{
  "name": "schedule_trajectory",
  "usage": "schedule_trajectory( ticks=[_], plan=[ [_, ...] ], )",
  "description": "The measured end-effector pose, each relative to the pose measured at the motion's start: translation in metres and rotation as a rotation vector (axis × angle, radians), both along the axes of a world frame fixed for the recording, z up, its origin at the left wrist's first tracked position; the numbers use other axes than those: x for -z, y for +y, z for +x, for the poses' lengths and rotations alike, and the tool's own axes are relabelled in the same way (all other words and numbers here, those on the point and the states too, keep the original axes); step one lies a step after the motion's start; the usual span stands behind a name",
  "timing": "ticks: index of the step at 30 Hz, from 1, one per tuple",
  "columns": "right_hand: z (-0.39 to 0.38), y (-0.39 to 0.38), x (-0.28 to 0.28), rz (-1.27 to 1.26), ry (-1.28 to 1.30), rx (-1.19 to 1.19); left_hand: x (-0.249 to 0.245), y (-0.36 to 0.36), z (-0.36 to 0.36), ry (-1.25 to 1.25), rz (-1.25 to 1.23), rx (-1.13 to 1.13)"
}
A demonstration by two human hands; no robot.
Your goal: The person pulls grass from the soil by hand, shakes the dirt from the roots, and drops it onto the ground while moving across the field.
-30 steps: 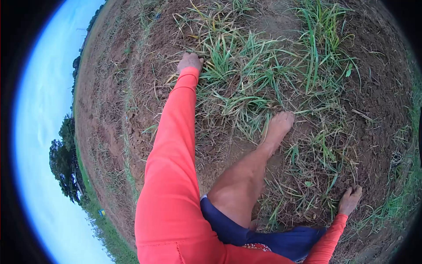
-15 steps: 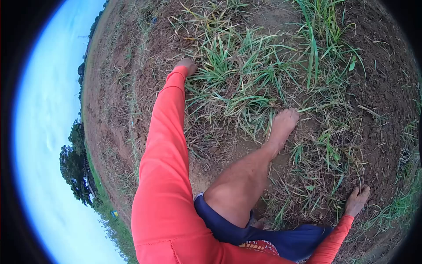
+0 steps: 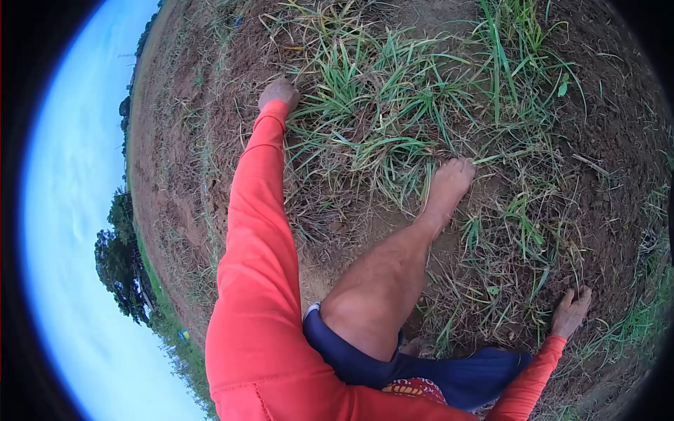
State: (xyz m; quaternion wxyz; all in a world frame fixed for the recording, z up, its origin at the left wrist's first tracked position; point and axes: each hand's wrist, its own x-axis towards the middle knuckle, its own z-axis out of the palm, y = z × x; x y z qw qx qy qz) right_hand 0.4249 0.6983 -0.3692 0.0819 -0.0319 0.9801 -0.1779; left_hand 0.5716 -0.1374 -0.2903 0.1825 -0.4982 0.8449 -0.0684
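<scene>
My left hand (image 3: 279, 95) is low over the soil at the upper left, beside the edge of a green grass clump (image 3: 351, 81). Its back shows and the fingers are curled under, so what they hold, if anything, is hidden. At the lower right, my right hand (image 3: 570, 313) rests on the ground with fingers apart, near dry grass stems. Nothing shows in it. Both arms wear red sleeves. My bare foot (image 3: 449, 186) stands on the soil between the hands, against the grass.
Brown soil (image 3: 611, 91) with dry stalks lies at the right. Taller grass (image 3: 502, 63) grows at the top. My bent knee (image 3: 351, 316) and dark blue shorts (image 3: 456, 379) are near the bottom. A tree (image 3: 119, 259) and sky (image 3: 63, 196) appear at the tilted left side.
My left hand has moved left and slightly up, away from the grass clump. My right hand has hardly moved. The ground view has shifted slightly upward.
</scene>
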Motion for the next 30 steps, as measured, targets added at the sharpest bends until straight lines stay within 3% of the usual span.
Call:
schedule_trajectory(
  ticks=[5,7,14,17,20,21,22,24,30],
  plan=[
    [0.000,0.001,0.000,0.023,0.000,-0.021,0.001,-0.005,0.013,-0.029,-0.046,0.032],
    [-0.001,0.000,-0.004,0.013,-0.026,-0.005,-0.021,0.012,0.016,-0.062,-0.064,-0.006],
    [-0.005,0.016,0.009,-0.057,-0.077,-0.014,-0.028,0.042,0.040,0.101,-0.191,0.064],
    [-0.009,0.012,0.000,-0.056,-0.101,-0.013,-0.052,0.033,0.044,0.191,-0.392,0.162],
    [0.001,0.003,0.001,0.015,-0.104,-0.016,-0.044,-0.036,0.084,-0.089,-0.224,0.004],
    [-0.005,0.000,0.000,0.045,-0.076,0.000,-0.060,-0.037,0.092,-0.067,-0.044,0.177],
    [-0.011,-0.006,0.007,0.013,-0.032,0.004,-0.070,-0.049,0.072,0.148,-0.009,0.165],
    [-0.004,0.002,0.000,0.005,-0.017,-0.052,-0.087,-0.027,0.100,0.509,0.119,0.071],
    [-0.004,0.001,0.001,0.026,0.006,-0.017,-0.128,0.024,0.070,1.000,0.399,-0.011]
  ],
)
